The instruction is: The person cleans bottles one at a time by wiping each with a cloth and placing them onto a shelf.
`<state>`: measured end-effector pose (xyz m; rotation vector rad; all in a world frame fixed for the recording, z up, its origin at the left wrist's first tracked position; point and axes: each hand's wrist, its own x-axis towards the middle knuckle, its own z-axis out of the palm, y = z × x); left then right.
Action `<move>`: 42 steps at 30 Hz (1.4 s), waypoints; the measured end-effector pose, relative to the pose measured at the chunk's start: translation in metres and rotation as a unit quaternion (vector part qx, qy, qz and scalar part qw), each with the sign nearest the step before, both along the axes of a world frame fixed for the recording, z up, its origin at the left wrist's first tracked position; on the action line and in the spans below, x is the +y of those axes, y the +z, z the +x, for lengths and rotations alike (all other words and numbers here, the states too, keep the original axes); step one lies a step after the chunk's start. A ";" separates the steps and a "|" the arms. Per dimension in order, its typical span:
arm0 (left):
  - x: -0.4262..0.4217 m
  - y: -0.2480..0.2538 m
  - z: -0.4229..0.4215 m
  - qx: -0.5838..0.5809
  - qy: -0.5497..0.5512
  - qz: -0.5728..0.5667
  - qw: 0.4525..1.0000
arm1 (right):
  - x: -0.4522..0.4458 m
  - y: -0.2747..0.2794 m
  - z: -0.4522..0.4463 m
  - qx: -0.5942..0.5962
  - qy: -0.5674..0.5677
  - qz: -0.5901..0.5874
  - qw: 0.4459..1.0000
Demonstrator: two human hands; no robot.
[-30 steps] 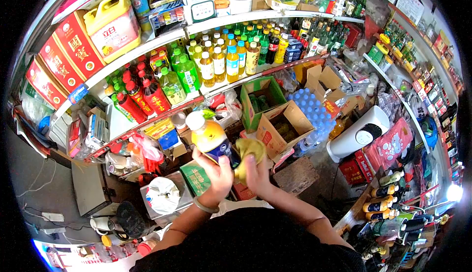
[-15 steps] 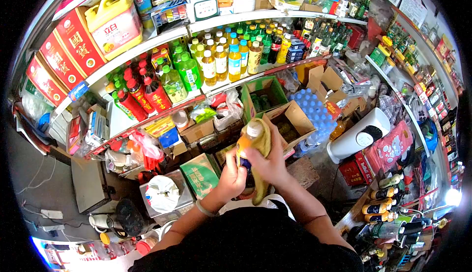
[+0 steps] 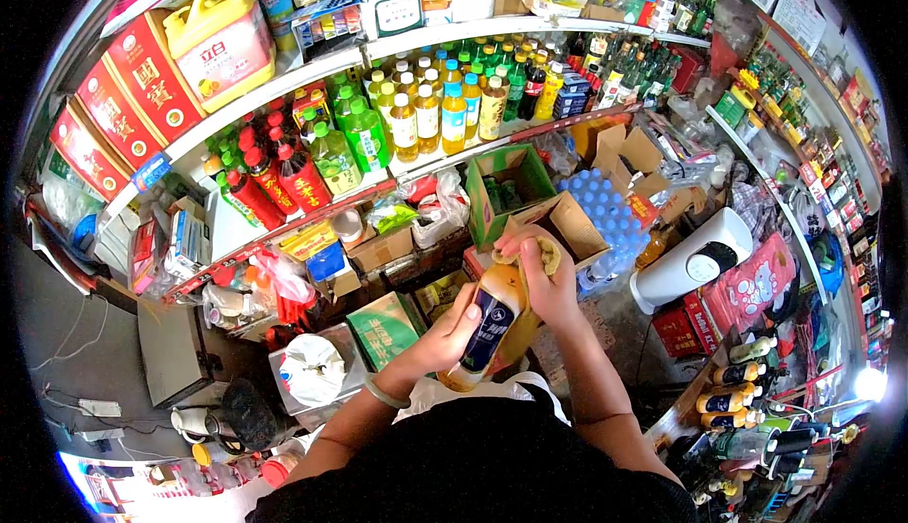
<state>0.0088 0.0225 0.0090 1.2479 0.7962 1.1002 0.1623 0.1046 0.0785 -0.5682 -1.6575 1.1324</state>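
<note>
An orange-coloured drink bottle [image 3: 491, 326] with a dark blue label is held tilted in front of my body. My left hand [image 3: 452, 336] is closed around its side at the label. Over the top of the bottle, my right hand [image 3: 547, 282] grips a yellowish-brown cloth [image 3: 518, 341], which covers the cap and hangs down along the bottle's right side. The cap is hidden under the cloth and fingers.
Drink bottles [image 3: 427, 124] line the shelf ahead. Below it are an open green carton [image 3: 482, 206], a brown carton [image 3: 584, 225] and packed blue-capped bottles [image 3: 605, 211]. A white appliance [image 3: 686, 263] stands right; a green box [image 3: 383, 329] lies left.
My right hand has moved up with the cloth, from the bottle's body to its top, covering the white cap. The bottle now leans more, with its label facing up. My left hand still holds it.
</note>
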 end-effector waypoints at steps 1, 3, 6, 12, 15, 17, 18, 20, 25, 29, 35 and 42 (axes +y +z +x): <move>0.000 0.002 0.000 0.058 0.017 0.030 0.998 | -0.001 -0.008 -0.003 0.006 -0.091 0.028 0.995; -0.006 0.016 0.005 0.160 0.069 0.078 0.982 | -0.012 -0.010 -0.012 0.054 -0.221 0.020 0.974; -0.016 0.031 0.010 0.211 0.100 0.040 0.972 | -0.018 -0.020 -0.019 0.111 -0.230 0.014 0.967; -0.019 0.025 0.019 0.175 0.192 0.092 0.961 | -0.030 -0.030 -0.024 0.077 -0.198 0.080 0.974; -0.018 0.018 0.020 0.101 0.281 0.151 0.942 | -0.047 -0.025 -0.033 -0.008 -0.152 0.086 0.985; -0.016 0.018 0.019 0.057 0.336 0.191 0.920 | -0.055 -0.036 -0.038 0.024 -0.076 -0.028 0.996; -0.013 0.007 0.015 0.035 0.361 0.191 0.912 | -0.059 -0.050 -0.039 0.041 -0.009 -0.137 0.990; -0.014 0.009 0.014 0.009 0.402 0.183 0.897 | -0.063 -0.066 -0.048 0.091 0.004 -0.142 0.986; -0.015 -0.001 0.007 -0.065 0.410 0.179 0.892 | -0.053 -0.090 -0.047 -0.081 -0.070 -0.211 0.972; 0.000 -0.040 -0.006 0.031 0.388 0.221 0.894 | -0.055 -0.030 -0.056 -0.007 0.052 -0.455 0.889; -0.003 -0.044 -0.049 0.101 0.396 0.192 0.892 | -0.026 -0.094 -0.050 -0.109 0.002 -0.461 0.880; -0.024 0.002 -0.153 0.042 0.562 0.154 0.811 | -0.004 -0.115 0.005 0.110 -0.011 -0.580 0.807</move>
